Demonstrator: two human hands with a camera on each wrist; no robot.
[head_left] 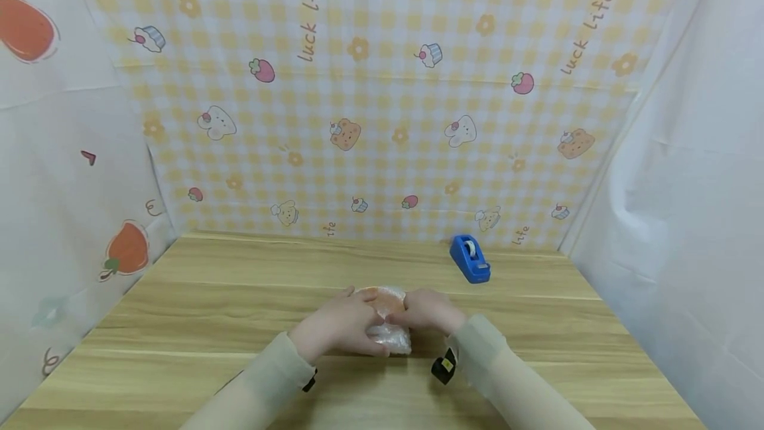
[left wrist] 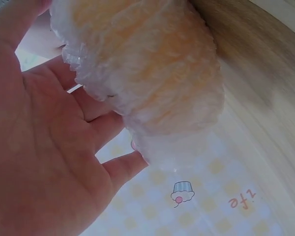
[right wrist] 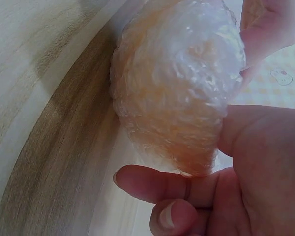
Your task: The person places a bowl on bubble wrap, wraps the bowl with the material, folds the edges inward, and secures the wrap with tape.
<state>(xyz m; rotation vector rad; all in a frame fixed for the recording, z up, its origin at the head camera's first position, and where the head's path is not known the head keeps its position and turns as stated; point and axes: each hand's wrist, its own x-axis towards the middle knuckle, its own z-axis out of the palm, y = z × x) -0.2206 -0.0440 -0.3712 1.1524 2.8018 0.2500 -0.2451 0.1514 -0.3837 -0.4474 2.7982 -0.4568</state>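
A rounded bundle of clear bubble wrap (head_left: 392, 338) sits on the wooden table before the person. Something orange shows through its layers, most clearly in the left wrist view of the wrapped bundle (left wrist: 152, 64); its exact kind is hidden. My left hand (head_left: 343, 325) holds the bundle from the left, with fingers over its top and thumb by its near side. From the right, my right hand (head_left: 431, 310) pinches the wrap's edge between thumb and fingers. The right wrist view shows its index finger (right wrist: 150, 184) along the wrap's rim.
A blue tape dispenser (head_left: 469, 259) with a roll of tape stands behind and right of the bundle. The wooden tabletop (head_left: 251, 284) ends at a checked cloth backdrop (head_left: 382, 171). White cloths hang at both sides.
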